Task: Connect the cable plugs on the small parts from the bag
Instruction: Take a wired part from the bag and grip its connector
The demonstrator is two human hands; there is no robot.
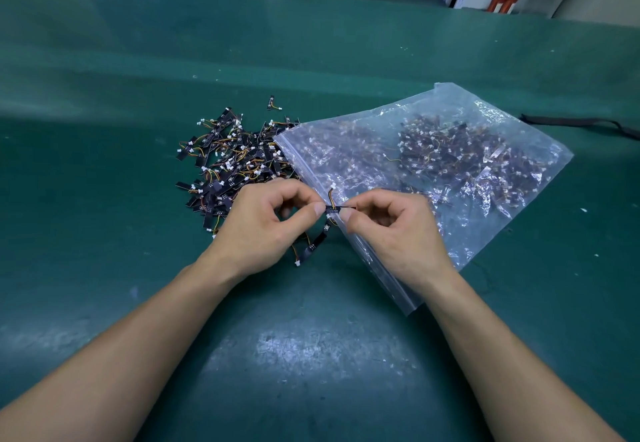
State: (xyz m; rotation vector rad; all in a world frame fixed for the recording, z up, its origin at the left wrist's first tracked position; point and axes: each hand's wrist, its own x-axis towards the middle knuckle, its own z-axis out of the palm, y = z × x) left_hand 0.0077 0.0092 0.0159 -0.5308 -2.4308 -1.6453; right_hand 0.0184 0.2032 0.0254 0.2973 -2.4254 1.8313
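Both hands meet close together: the left hand (pixel 263 223) and right hand (pixel 391 230) each pinch, thumb against forefinger, one end of a small black strip board (pixel 335 208). Its orange-and-yellow lead rises to a white plug (pixel 333 185) just above the fingertips. A second strip board (pixel 316 243) dangles below the left thumb, reaching toward the green bench mat (pixel 311 337); whether the two are joined is hidden. Beyond the left hand lies a loose pile of boards (pixel 235 161). Beyond and partly under the right hand spreads the clear zip bag (pixel 457 105), which holds many more. Judging by that, most of the work remains, with only this pair in hand.
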